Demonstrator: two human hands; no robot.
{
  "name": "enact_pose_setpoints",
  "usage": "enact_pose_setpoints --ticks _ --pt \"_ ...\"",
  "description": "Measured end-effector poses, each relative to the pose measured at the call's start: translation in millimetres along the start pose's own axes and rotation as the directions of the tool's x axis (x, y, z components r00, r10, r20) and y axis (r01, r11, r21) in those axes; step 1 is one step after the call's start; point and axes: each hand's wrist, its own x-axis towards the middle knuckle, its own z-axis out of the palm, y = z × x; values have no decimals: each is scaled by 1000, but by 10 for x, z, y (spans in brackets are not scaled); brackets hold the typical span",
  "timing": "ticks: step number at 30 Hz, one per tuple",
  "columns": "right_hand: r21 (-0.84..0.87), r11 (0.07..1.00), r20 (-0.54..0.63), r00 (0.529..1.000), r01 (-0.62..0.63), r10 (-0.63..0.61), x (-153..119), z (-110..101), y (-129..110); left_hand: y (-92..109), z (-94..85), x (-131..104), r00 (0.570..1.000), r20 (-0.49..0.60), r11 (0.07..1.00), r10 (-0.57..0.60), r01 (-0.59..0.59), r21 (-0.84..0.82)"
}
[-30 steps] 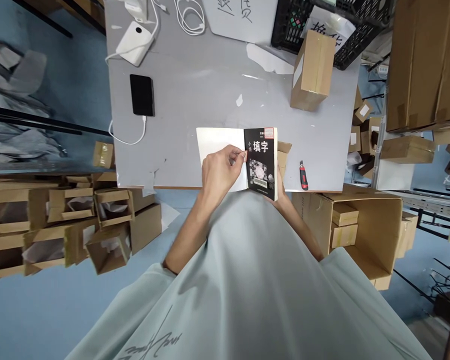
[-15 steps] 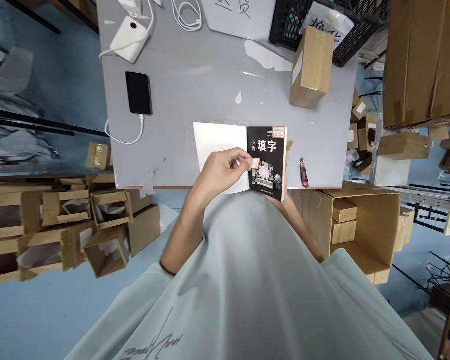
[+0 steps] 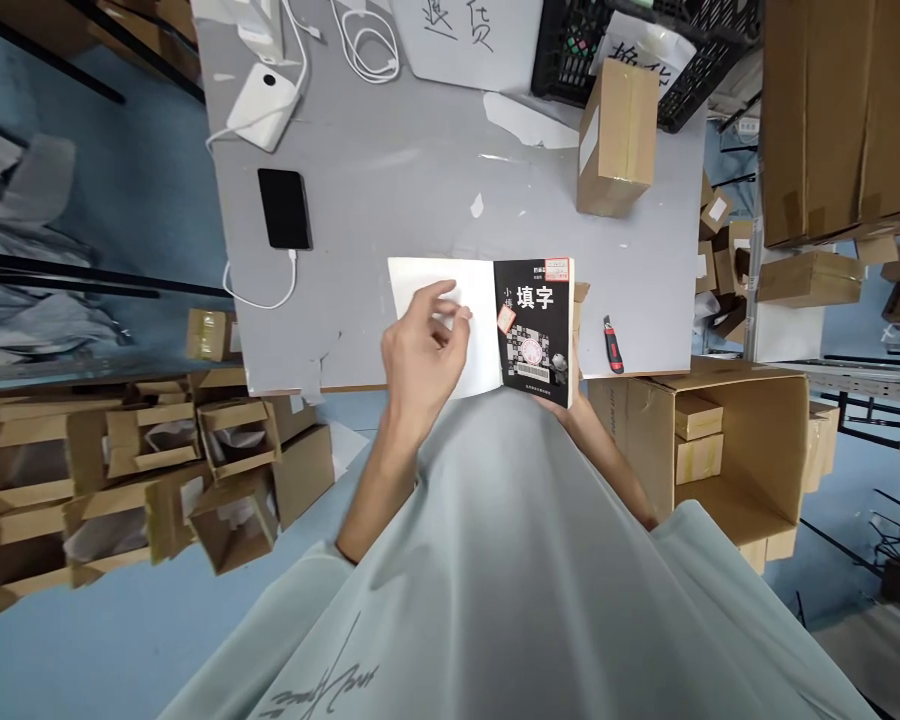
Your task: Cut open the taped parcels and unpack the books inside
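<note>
A workroom with blue floor (image 3: 82,640) and a wide grey table (image 3: 375,210), many cartons around.
The table has a smooth top with a thin brown front edge (image 3: 352,387), and a soft pale shine of light (image 3: 397,158) lies on it. At the left of the view, black metal bars (image 3: 15,265) cross above the floor, and below them open cardboard boxes (image 3: 15,490) stand in rows. At the right, a large open carton (image 3: 765,430) is just beside the table; farther right there is a pale metal shelf (image 3: 870,373), with big brown cartons (image 3: 832,120) in the upper corner. The lighting looks even, and its source is out of view.
</note>
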Motion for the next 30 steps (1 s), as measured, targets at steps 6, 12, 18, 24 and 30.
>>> enact_pose_setpoints --ticks 6,12,18,24,30 --pt "-36 999 3 1000 -18 18 59 -62 99 -103 -36 -39 970 -148 980 191 -181 76" --pt "-162 987 -60 998 -19 9 111 -9 156 -88 349 23 973 -7 966 230 -227 125" --pt "-157 988 -44 999 -8 2 123 4 160 -122 448 162 975 -60 969 213 -203 143" --pt "-141 990 -45 999 -13 6 149 12 133 -94 411 199 983 -48 979 179 -173 105" --pt "-128 992 -52 998 16 -23 160 -25 75 -339 40 130 977 -213 1000 23 -23 7"
